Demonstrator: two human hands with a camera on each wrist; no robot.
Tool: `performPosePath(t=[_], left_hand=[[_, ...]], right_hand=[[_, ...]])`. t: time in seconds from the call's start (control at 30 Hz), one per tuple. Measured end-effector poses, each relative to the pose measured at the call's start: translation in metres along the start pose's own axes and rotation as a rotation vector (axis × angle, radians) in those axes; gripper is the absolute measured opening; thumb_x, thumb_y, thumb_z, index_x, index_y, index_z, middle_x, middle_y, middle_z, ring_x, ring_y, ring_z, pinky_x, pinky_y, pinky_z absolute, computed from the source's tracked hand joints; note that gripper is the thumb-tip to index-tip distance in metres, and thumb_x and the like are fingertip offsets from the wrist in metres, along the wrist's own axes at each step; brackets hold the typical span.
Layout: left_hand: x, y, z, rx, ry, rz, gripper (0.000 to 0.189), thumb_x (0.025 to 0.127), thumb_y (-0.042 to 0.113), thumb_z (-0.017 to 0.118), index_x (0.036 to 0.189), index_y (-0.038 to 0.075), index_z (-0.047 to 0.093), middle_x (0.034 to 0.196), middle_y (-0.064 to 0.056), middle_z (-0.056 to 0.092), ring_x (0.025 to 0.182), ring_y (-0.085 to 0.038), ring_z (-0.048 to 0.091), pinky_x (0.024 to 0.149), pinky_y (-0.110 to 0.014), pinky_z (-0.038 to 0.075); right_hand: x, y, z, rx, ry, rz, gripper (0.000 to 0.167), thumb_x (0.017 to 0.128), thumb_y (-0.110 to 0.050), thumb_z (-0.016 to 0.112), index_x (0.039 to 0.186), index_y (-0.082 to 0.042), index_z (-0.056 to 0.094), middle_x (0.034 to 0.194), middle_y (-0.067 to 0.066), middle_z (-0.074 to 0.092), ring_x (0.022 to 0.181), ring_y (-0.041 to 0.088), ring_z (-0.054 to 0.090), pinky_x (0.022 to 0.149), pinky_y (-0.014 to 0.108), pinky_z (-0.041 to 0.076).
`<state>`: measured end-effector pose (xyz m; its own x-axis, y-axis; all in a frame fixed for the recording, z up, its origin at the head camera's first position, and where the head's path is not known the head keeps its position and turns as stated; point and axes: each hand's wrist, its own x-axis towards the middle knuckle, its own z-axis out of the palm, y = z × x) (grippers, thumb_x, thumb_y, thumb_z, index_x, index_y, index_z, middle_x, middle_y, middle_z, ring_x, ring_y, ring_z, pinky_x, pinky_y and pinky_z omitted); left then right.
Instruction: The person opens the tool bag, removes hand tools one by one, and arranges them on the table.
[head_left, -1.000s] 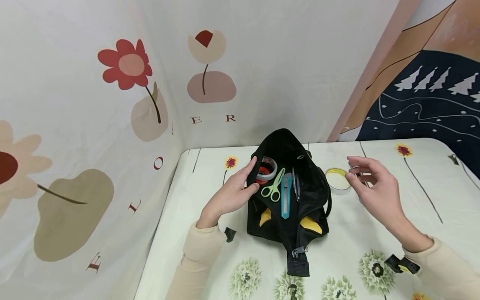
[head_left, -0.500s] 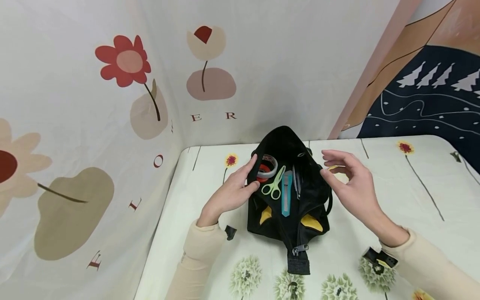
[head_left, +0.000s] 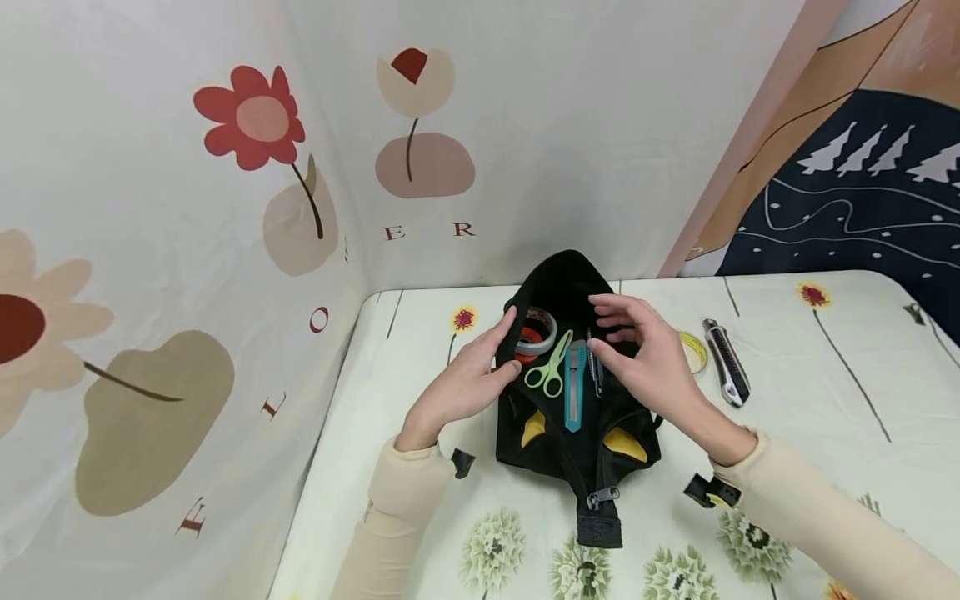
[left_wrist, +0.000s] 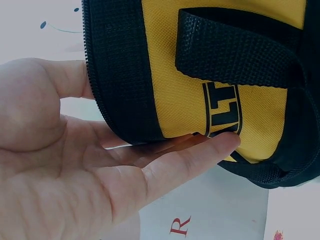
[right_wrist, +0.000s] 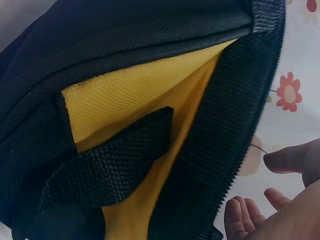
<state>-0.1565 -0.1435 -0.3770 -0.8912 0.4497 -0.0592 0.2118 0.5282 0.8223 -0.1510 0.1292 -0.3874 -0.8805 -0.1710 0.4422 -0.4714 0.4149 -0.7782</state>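
A black and yellow tool bag [head_left: 512, 433] stands unzipped on the table. My left hand [head_left: 461, 383] holds its left rim, thumb inside and fingers along the yellow outer side, as the left wrist view shows. Over the right part of the opening is my right hand [head_left: 652, 362], fingers loosely bent and nothing visible between them. In the bag lie a grey tape roll [head_left: 552, 321], a red roll [head_left: 529, 335], light green scissors [head_left: 553, 367], a teal utility knife [head_left: 573, 387] and a slim dark and silver tool [head_left: 595, 371], partly covered by the right hand.
Right of the bag lie a yellow-lined tape roll [head_left: 697, 354], partly behind my right hand, and a black and silver utility knife [head_left: 726, 362]. A zipper pull [head_left: 602, 497] hangs at the bag's near end. Flower-printed fabric walls [head_left: 585, 150] rise behind and left.
My right hand has moved left from the tape roll and utility knife to over the bag's opening, uncovering the knife. My left hand has stayed at the bag's rim.
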Motion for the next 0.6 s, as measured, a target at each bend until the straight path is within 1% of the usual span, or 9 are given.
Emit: performPosePath(t=[0.1, 0.17, 0.3, 0.4, 0.5, 0.6], left_hand=[[0.000, 0.000, 0.000, 0.010, 0.001, 0.000, 0.080, 0.111, 0.014, 0.055, 0.179, 0.013, 0.014, 0.185, -0.011, 0.018, 0.170, -0.029, 0.018, 0.135, -0.056, 0.022], [0.000, -0.001, 0.000, 0.017, 0.001, -0.002, 0.080, 0.111, 0.014, 0.055, 0.179, 0.013, 0.013, 0.185, -0.011, 0.017, 0.170, -0.030, 0.018, 0.135, -0.056, 0.022], [0.000, 0.000, -0.001, 0.014, 0.001, 0.000, 0.080, 0.111, 0.014, 0.055, 0.179, 0.013, 0.014, 0.184, -0.012, 0.019, 0.170, -0.030, 0.020, 0.135, -0.057, 0.023], [0.000, 0.001, -0.001, 0.009, -0.004, 0.004, 0.080, 0.112, 0.014, 0.056, 0.179, 0.013, 0.013, 0.184, -0.012, 0.018, 0.170, -0.029, 0.020, 0.134, -0.057, 0.025], [-0.001, 0.000, -0.001, 0.008, -0.013, 0.008, 0.080, 0.112, 0.015, 0.056, 0.179, 0.013, 0.012, 0.185, -0.011, 0.016, 0.170, -0.029, 0.019, 0.133, -0.057, 0.028], [0.000, 0.000, -0.001, 0.005, -0.016, 0.012, 0.080, 0.112, 0.014, 0.056, 0.179, 0.013, 0.012, 0.185, -0.011, 0.016, 0.169, -0.029, 0.020, 0.132, -0.057, 0.030]], right_hand=[[0.004, 0.003, 0.005, -0.010, -0.034, 0.012, 0.056, 0.095, 0.010, 0.080, 0.148, 0.000, 0.065, 0.137, 0.020, 0.068, 0.122, 0.035, 0.067, 0.096, 0.014, 0.051], [0.007, 0.004, 0.009, -0.015, -0.059, 0.024, 0.056, 0.096, 0.009, 0.080, 0.149, -0.001, 0.065, 0.136, 0.020, 0.068, 0.122, 0.035, 0.067, 0.097, 0.019, 0.053], [0.013, 0.007, 0.015, -0.024, -0.097, 0.048, 0.056, 0.097, 0.005, 0.081, 0.149, -0.002, 0.064, 0.136, 0.021, 0.067, 0.121, 0.036, 0.067, 0.099, 0.039, 0.058], [0.016, 0.010, 0.019, -0.039, -0.119, 0.062, 0.057, 0.097, 0.005, 0.081, 0.150, -0.002, 0.063, 0.136, 0.023, 0.065, 0.122, 0.037, 0.066, 0.099, 0.052, 0.059], [0.018, 0.015, 0.022, -0.062, -0.137, 0.065, 0.058, 0.096, 0.005, 0.082, 0.150, -0.001, 0.062, 0.136, 0.023, 0.064, 0.122, 0.039, 0.065, 0.099, 0.057, 0.060], [0.018, 0.022, 0.025, -0.088, -0.148, 0.052, 0.059, 0.095, 0.005, 0.082, 0.150, -0.001, 0.062, 0.137, 0.025, 0.063, 0.122, 0.040, 0.066, 0.098, 0.058, 0.062]])
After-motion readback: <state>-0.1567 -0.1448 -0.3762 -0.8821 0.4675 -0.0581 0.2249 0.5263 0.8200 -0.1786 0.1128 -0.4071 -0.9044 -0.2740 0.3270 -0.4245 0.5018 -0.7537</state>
